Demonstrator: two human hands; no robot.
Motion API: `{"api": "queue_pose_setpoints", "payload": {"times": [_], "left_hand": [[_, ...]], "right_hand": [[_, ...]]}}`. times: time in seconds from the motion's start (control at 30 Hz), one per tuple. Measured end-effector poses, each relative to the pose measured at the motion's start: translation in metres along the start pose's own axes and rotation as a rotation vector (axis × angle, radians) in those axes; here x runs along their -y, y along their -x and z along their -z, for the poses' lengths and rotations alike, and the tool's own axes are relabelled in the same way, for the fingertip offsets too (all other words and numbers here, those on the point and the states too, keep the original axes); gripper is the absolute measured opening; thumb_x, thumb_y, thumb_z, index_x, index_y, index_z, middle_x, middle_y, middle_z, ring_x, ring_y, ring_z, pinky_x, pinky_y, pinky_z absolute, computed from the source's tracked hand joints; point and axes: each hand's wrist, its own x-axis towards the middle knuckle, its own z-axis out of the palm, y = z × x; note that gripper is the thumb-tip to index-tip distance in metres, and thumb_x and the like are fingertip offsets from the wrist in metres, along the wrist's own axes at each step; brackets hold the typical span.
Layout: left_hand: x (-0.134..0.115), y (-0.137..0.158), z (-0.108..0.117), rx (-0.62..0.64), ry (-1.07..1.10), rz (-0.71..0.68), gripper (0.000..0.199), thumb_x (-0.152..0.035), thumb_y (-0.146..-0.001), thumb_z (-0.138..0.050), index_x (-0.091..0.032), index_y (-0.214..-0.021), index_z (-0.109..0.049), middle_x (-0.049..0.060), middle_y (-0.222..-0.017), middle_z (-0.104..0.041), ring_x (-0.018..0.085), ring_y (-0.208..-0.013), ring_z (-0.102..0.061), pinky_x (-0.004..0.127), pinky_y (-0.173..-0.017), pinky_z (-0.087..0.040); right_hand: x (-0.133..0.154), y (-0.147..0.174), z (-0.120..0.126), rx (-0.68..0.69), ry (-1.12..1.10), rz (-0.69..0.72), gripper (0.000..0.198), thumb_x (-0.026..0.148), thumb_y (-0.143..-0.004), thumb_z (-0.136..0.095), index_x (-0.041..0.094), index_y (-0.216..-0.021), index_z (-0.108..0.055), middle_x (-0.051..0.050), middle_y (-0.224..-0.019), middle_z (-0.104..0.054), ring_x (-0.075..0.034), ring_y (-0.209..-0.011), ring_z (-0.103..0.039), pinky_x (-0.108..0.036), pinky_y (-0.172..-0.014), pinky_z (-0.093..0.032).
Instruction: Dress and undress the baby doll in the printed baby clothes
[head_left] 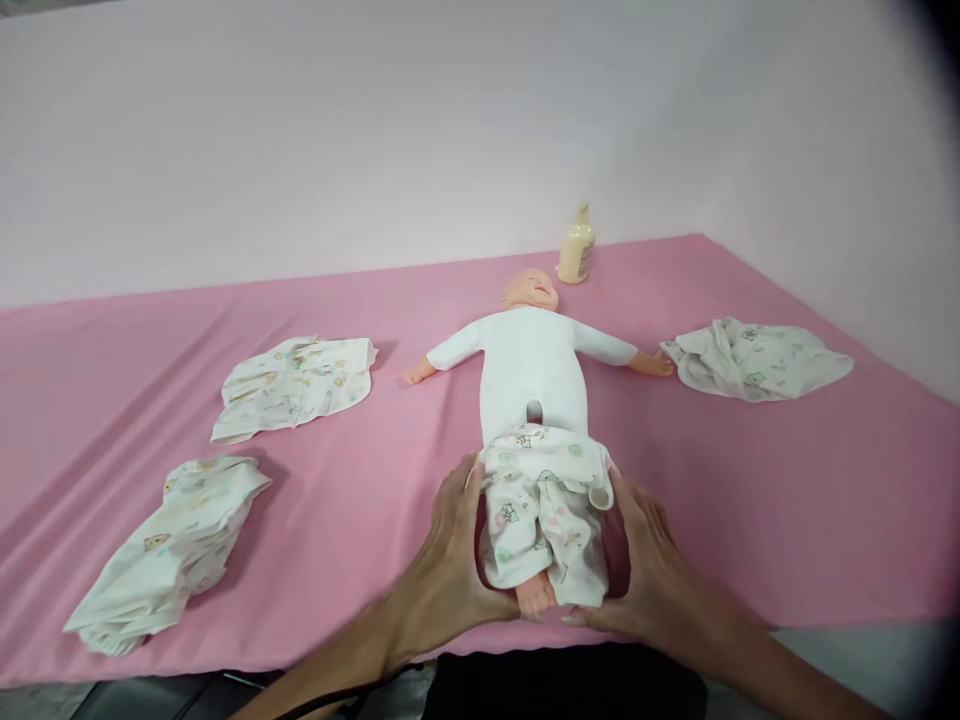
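Note:
A baby doll [531, 365] with a white cloth body lies on its back, its head toward the wall and its arms stretched out sideways. White printed baby pants [544, 505] cover its legs up to about the hips. One doll foot [535, 593] pokes out of a pant leg; the other foot is hidden. My left hand [448, 555] is at the left side of the pants, fingers at the waistband and thumb near the bare foot. On the opposite side, my right hand [651, 560] holds the waistband edge, its thumb by the other cuff. Some fingertips are hidden behind the cloth.
A pale yellow pump bottle [576, 252] stands beyond the doll's head. Printed baby garments lie on the pink sheet [360, 580]: one at the left [298, 388], one at the near left [171, 550], one at the right [757, 360]. A white wall [337, 140] runs behind.

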Motion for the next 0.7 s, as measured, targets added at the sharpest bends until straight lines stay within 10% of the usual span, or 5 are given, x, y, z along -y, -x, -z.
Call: {"api": "queue_pose_setpoints", "payload": {"times": [0.27, 0.5, 0.7], "left_hand": [[-0.003, 0.007, -0.010, -0.050, -0.048, 0.007, 0.139, -0.032, -0.055, -0.089, -0.033, -0.158, 0.004, 0.018, -0.156, -0.019, 0.043, -0.144, -0.028, 0.060, -0.108, -0.045], [-0.005, 0.010, -0.022, -0.232, -0.051, -0.225, 0.109, -0.031, -0.061, -0.084, -0.027, -0.147, -0.016, 0.016, -0.147, -0.032, 0.038, -0.143, -0.032, 0.054, -0.115, -0.038], [-0.018, 0.012, -0.023, -0.213, 0.013, -0.107, 0.063, -0.035, -0.069, -0.081, -0.023, -0.117, -0.042, 0.011, -0.118, -0.050, 0.028, -0.114, -0.055, 0.043, -0.094, -0.051]], "right_hand": [[0.006, 0.007, -0.003, -0.045, -0.265, -0.154, 0.128, 0.050, -0.066, -0.083, 0.033, -0.158, 0.003, -0.014, -0.161, -0.018, -0.037, -0.148, -0.026, -0.055, -0.114, -0.038], [0.002, 0.009, -0.015, -0.123, -0.479, -0.095, 0.110, 0.043, -0.067, -0.086, 0.028, -0.153, -0.019, -0.015, -0.153, -0.038, -0.032, -0.137, -0.046, -0.051, -0.110, -0.045], [0.003, 0.017, -0.017, -0.051, -0.613, -0.144, 0.092, 0.038, -0.073, -0.082, 0.025, -0.147, -0.029, -0.016, -0.143, -0.051, -0.030, -0.130, -0.054, -0.047, -0.103, -0.052]]}}
